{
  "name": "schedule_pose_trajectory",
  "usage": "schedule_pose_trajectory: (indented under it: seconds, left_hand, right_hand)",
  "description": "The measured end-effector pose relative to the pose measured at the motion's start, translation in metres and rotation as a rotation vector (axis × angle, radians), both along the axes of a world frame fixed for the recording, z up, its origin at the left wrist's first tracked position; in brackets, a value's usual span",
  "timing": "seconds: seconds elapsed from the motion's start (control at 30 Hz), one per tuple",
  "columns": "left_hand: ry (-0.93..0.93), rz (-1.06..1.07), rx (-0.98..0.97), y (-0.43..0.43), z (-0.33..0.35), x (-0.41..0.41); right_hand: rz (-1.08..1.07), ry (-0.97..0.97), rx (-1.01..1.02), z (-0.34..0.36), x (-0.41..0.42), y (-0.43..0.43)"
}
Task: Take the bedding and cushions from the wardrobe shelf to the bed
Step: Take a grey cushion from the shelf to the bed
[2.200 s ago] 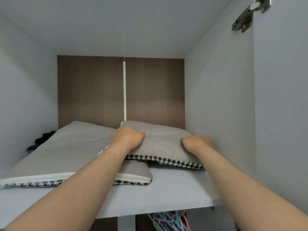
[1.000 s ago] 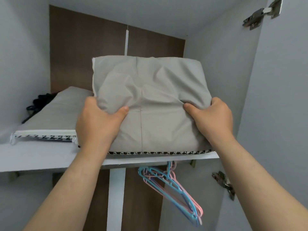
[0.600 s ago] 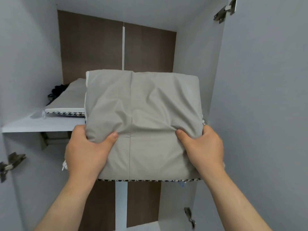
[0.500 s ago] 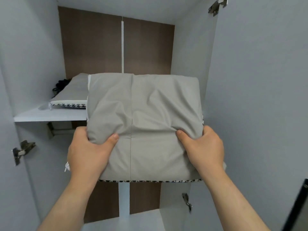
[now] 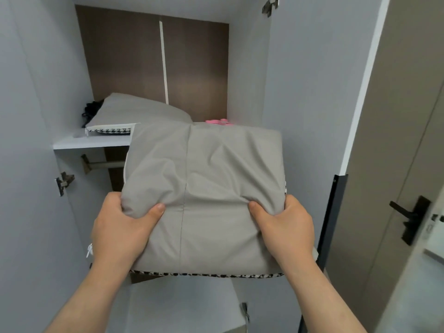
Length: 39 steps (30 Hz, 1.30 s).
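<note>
Both hands grip: my left hand and right hand each clutch a near corner of the grey cushion, thumbs dug into the fabric on top. I hold it in the air before the open wardrobe, off the shelf, houndstooth edge towards me. A second grey pillow with the same trim lies on that shelf.
</note>
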<state>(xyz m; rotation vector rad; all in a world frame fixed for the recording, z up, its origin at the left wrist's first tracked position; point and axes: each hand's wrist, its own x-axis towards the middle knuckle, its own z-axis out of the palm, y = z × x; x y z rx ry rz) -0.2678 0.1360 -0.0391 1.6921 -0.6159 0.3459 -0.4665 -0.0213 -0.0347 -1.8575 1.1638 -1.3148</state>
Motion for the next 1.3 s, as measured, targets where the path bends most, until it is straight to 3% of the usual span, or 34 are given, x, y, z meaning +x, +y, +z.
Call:
schedule_pose_trajectory:
  seconds: [0.23,0.63,0.87,1.3]
  left_hand:
    - [0.026,-0.102,-0.014,0.03,-0.028,-0.017]
    - [0.173,-0.372,0.157,0.095,-0.098,-0.057]
    - [0.253,-0.572,0.23,0.115,-0.126,-0.147]
    - [0.109,-1.053,0.304,0.088,-0.132,-0.388]
  right_hand:
    - [-0.118,0.036,0.038,-0.014,-0.035,0.055]
    - [-0.396,0.144,0.202,-0.076,-0.095,0.178]
    - [-0.556,0.196,0.266,-0.099,-0.192,0.23]
    - [-0.985,0.109,0.318,-0.119,-0.428,0.323]
